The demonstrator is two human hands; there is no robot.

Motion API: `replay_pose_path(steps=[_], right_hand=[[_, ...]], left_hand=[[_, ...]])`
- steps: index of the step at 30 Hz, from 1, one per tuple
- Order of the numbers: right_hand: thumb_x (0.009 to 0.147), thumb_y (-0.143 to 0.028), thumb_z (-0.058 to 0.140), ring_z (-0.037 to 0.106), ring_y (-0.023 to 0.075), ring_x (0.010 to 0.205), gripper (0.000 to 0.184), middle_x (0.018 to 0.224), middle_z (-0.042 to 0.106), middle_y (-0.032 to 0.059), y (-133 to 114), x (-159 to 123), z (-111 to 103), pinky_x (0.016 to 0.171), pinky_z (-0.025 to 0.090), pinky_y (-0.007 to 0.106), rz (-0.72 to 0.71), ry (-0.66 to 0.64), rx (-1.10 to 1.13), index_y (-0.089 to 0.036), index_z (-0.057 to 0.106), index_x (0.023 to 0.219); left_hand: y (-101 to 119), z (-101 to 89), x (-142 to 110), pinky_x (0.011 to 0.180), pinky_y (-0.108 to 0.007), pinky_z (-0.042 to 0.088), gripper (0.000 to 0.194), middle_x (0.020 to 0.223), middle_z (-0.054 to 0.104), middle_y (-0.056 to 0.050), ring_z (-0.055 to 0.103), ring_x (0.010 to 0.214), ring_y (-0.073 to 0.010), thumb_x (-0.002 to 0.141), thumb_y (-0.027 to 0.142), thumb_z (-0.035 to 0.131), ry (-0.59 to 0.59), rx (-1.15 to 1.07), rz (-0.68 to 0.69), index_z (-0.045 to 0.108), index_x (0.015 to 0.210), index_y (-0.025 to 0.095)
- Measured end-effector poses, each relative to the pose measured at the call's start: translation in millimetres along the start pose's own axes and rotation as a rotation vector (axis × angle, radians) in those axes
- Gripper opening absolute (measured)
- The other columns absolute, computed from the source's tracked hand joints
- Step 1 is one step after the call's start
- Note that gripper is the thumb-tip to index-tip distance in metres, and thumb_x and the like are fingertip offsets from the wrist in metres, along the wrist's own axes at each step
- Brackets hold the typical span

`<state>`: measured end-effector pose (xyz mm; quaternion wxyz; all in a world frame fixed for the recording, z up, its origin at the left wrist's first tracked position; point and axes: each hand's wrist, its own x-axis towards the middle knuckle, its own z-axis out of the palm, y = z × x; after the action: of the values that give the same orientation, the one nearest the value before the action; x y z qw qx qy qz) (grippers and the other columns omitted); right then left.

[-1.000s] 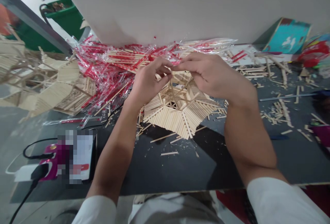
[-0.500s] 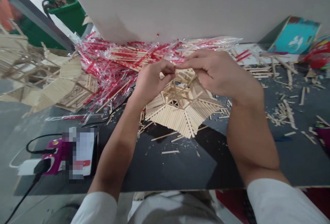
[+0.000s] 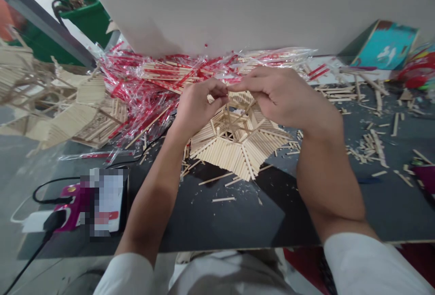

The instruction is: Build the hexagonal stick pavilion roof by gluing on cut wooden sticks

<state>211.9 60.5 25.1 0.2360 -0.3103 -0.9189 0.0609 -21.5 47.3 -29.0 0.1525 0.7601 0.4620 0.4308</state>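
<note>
A pagoda-like model built of thin wooden sticks [image 3: 226,152] stands on the dark table, its flared roof facing me and its middle open. My left hand [image 3: 202,104] is over its back left side, thumb and fingers pinched together near the top. What they pinch, if anything, is too small to make out. Coming from the right, my right hand [image 3: 278,98] reaches over the back of the model, its index finger stretched to the left fingertips. The other fingers of that hand are curled, and their tips are partly hidden.
Red and clear plastic wrappers with sticks [image 3: 136,91] pile up behind. Another larger stick model [image 3: 61,113] is at the left. A phone [image 3: 110,202] and a purple power strip [image 3: 70,206] lie front left. Broken stick pieces [image 3: 370,147] litter the right; a teal board [image 3: 385,45] leans behind.
The whole view has shifted very slightly. Both hands keep nearly the same pose over the model, fingertips still together.
</note>
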Motion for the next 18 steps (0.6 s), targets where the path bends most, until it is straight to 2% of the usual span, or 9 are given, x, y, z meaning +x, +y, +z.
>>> replay_pose_path(steps=[5, 10, 18], right_hand=[[0.094, -0.008, 0.045, 0.07, 0.0264, 0.099, 0.051, 0.104, 0.077, 0.0071, -1.0, -0.1, -1.9, 0.086, 0.055, 0.042, -0.007, -0.003, 0.013, -0.028, 0.081, 0.125], [0.092, -0.006, 0.045, 0.072, 0.0285, 0.106, 0.054, 0.11, 0.078, 0.0071, -0.9, 0.1, -2.0, 0.092, 0.057, 0.045, 0.0, -0.009, 0.017, -0.029, 0.08, 0.126], [0.101, -0.012, 0.047, 0.072, 0.0262, 0.116, 0.048, 0.121, 0.08, 0.0016, 0.3, 0.1, 1.0, 0.101, 0.056, 0.044, -0.016, -0.007, 0.062, -0.033, 0.075, 0.133]], left_hand=[[-0.1, 0.0, -0.1, 0.084, -0.031, 0.061, 0.013, 0.093, 0.082, -0.001, 0.077, 0.086, -0.0172, 0.087, 0.018, 0.075, -0.015, 0.0, -0.007, 0.076, 0.099, 0.022], [-1.1, 0.6, -0.1, 0.085, -0.032, 0.062, 0.013, 0.096, 0.083, -0.003, 0.078, 0.089, -0.0188, 0.088, 0.022, 0.074, -0.016, 0.006, -0.026, 0.077, 0.101, 0.022], [1.3, -6.4, -1.0, 0.079, -0.029, 0.06, 0.016, 0.095, 0.084, -0.003, 0.077, 0.085, -0.0172, 0.089, 0.019, 0.072, -0.035, -0.014, -0.002, 0.08, 0.103, 0.021]])
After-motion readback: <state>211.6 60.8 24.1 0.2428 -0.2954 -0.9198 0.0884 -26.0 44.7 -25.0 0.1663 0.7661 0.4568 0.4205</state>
